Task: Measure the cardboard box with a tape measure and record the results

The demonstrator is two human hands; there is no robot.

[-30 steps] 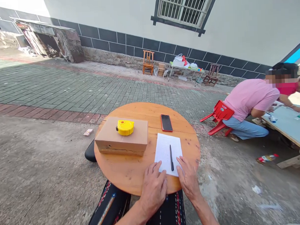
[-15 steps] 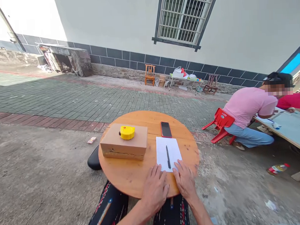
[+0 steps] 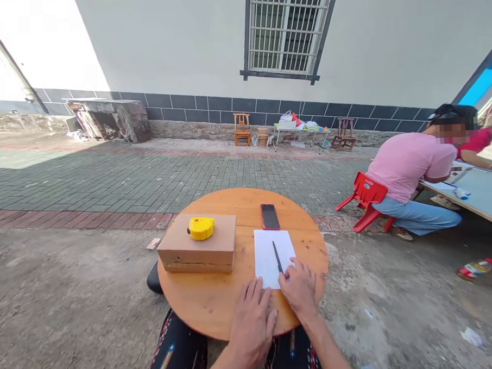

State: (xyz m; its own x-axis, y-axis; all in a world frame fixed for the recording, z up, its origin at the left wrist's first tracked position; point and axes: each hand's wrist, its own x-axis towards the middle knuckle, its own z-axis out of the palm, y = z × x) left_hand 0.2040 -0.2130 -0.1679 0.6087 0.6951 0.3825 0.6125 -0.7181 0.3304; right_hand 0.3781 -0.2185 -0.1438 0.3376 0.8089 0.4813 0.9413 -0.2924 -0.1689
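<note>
My left hand (image 3: 253, 315) lies flat at the near left edge of a white sheet of paper (image 3: 266, 254), fingers stretched out, holding nothing. My right hand (image 3: 301, 288) is at the sheet's lower right, its thumb and forefinger closed on the near end of a black pen (image 3: 277, 255). The pen slants across the paper, its far end pointing away from me. Beyond the sheet lies a phone (image 3: 269, 216) with a red edge. To the left, a yellow tape measure (image 3: 201, 228) sits on top of a brown cardboard box (image 3: 196, 257).
Everything rests on a round wooden table (image 3: 219, 311) over my knees. A person in a pink shirt (image 3: 412, 163) sits on a red chair (image 3: 368, 192) to the right, by another table (image 3: 485, 187). A bottle (image 3: 475, 269) lies on the concrete ground.
My right hand has moved from the paper's near edge onto the pen's end, and its fingers have closed. The pen has tilted slightly. My left hand stays flat; the view has shifted a little.
</note>
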